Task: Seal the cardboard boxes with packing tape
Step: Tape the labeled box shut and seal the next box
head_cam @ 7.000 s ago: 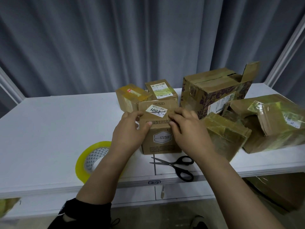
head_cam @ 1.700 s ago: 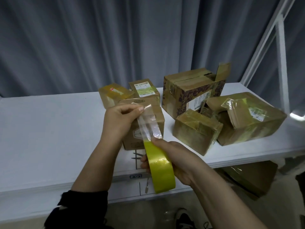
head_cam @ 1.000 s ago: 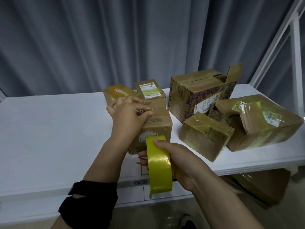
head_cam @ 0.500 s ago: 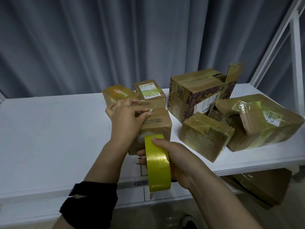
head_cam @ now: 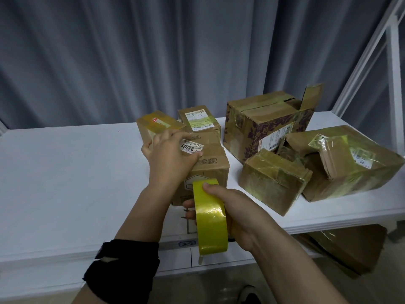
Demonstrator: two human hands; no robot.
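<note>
A small brown cardboard box point(head_cam: 213, 165) with a white "2001" sticker stands near the front edge of the white table point(head_cam: 65, 172). My left hand point(head_cam: 169, 156) lies on the box's top left, fingers spread and the thumb pressing by the sticker. My right hand point(head_cam: 236, 211) grips a yellow roll of packing tape point(head_cam: 209, 218) just in front of the box's near face, thumb on the roll's outer band. The roll's upper end meets that near face.
Behind the small box stand two small taped boxes point(head_cam: 157, 126) point(head_cam: 198, 118). To the right are a large box with an upright flap point(head_cam: 267, 121), a taped box point(head_cam: 274, 181) and a big taped box point(head_cam: 350, 163). Scissor tips point(head_cam: 185, 212) show under my right hand.
My left hand has slid left across the box top, uncovering the "2001" sticker. The tape roll in my right hand stays against the box's near face.
</note>
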